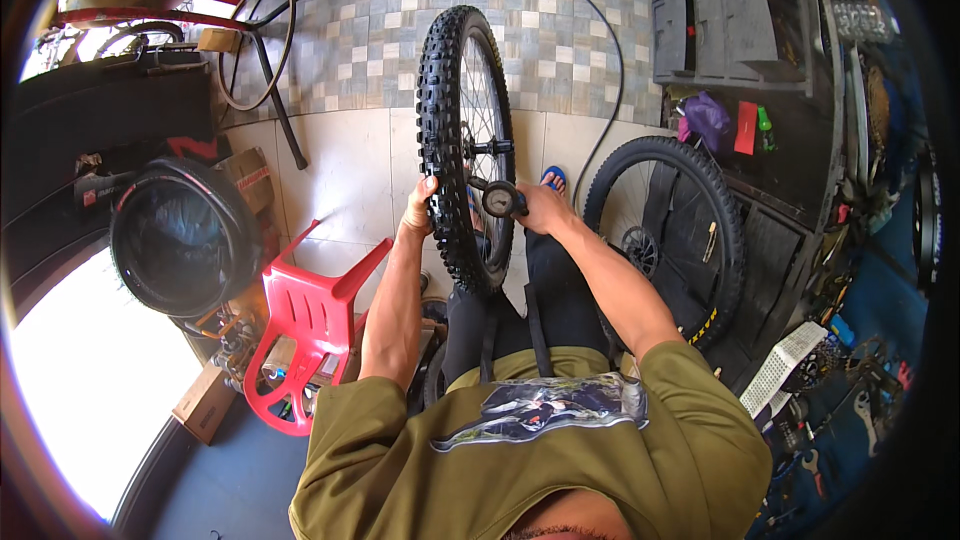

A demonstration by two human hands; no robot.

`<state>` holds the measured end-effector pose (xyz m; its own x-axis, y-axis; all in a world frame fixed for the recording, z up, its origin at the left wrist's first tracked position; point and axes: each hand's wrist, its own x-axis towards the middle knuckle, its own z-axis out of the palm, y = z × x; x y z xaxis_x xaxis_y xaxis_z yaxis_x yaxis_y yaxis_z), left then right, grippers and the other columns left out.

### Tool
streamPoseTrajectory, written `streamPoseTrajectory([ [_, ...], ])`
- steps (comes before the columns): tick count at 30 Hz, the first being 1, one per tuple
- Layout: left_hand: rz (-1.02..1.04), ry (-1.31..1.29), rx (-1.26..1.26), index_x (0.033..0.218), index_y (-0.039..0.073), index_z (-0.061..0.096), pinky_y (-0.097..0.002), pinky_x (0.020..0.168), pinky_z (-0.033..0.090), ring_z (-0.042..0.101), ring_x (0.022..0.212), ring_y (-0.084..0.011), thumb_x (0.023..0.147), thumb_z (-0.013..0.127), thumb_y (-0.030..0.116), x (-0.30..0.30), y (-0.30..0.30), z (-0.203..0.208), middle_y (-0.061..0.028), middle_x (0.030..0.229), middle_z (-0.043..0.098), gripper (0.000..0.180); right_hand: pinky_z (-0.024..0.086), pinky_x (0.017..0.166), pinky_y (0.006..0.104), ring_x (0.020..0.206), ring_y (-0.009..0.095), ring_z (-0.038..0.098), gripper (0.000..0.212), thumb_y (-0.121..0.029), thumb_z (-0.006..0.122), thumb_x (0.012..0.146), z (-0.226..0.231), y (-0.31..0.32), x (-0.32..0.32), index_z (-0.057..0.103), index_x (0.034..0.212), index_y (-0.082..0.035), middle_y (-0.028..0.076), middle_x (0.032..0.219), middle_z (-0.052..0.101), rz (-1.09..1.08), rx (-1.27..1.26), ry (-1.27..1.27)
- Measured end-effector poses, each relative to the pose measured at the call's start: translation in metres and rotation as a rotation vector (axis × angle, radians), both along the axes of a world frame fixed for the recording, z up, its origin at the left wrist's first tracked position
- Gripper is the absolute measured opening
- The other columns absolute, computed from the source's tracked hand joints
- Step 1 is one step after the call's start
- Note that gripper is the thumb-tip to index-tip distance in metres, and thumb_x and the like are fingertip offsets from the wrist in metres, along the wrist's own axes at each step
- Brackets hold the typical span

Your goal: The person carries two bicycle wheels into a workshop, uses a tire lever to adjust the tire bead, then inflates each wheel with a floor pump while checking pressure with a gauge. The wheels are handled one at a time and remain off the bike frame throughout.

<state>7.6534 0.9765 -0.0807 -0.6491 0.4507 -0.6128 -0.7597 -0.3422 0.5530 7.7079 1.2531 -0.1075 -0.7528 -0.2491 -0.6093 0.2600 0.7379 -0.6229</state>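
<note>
A bicycle wheel [437, 130] with a black knobby tyre stands upright in front of me, its spokes and hub facing right. My left hand [419, 206] grips the tyre's left side, thumb on the tread and the other fingers partly hidden. In my right hand [545, 210] is a tyre inflator [500, 200] with a round dial gauge, closed in my fingers at the wheel's right side, near the rim below the hub. Whether its end sits on the valve I cannot tell.
A red plastic chair [310, 325] stands at left, near a bundled black tyre [180, 240]. Another wheel [725, 230] leans against the dark cabinet [720, 15] at right. A black hose [610, 15] curves over the tiled floor. Tools hang on a blue board [800, 500] at lower right.
</note>
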Motion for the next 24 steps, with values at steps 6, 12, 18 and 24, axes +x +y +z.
streamPoseTrajectory([
  [6, -0.003, -0.004, 0.002, 0.146, -0.009, 0.055, -0.0361, 0.077, 0.066, 0.075, 0.084, -0.0214, 0.074, 0.079, 0.069, 0.0, 0.0, -0.002, -0.0184, 0.108, 0.076, 0.109, 0.054, 0.089, 0.0532, 0.102, 0.047, 0.07, 0.036, -0.026, 0.079, 0.083, 0.001, -0.001, -0.002, 0.069, 0.11, -0.005, 0.026, 0.099, 0.075, 0.006, 0.044, -0.027],
  [12, 0.005, 0.009, 0.03, 0.145, -0.008, 0.056, -0.0373, 0.081, 0.065, 0.075, 0.09, -0.0221, 0.077, 0.078, 0.067, 0.0, -0.004, -0.005, -0.0171, 0.113, 0.075, 0.103, 0.054, 0.093, 0.0539, 0.104, 0.047, 0.07, 0.035, -0.028, 0.079, 0.085, 0.013, -0.004, -0.007, 0.07, 0.112, -0.006, 0.026, 0.102, 0.075, -0.01, 0.037, -0.084],
  [18, 0.024, 0.016, 0.053, 0.142, -0.004, 0.06, -0.0365, 0.09, 0.061, 0.073, 0.101, -0.0218, 0.083, 0.078, 0.062, 0.0, -0.001, -0.008, -0.0125, 0.118, 0.073, 0.091, 0.055, 0.096, 0.053, 0.106, 0.047, 0.07, 0.037, -0.029, 0.078, 0.086, 0.008, -0.003, -0.003, 0.071, 0.115, -0.007, 0.026, 0.106, 0.075, -0.012, 0.076, -0.098],
  [24, 0.046, 0.037, -0.001, 0.145, -0.008, 0.056, -0.0382, 0.083, 0.065, 0.075, 0.097, -0.023, 0.079, 0.079, 0.066, 0.001, -0.002, -0.008, -0.0175, 0.127, 0.071, 0.101, 0.055, 0.098, 0.0537, 0.108, 0.048, 0.07, 0.038, -0.031, 0.078, 0.087, 0.015, -0.004, -0.006, 0.072, 0.117, -0.008, 0.026, 0.11, 0.075, 0.006, 0.09, -0.129],
])
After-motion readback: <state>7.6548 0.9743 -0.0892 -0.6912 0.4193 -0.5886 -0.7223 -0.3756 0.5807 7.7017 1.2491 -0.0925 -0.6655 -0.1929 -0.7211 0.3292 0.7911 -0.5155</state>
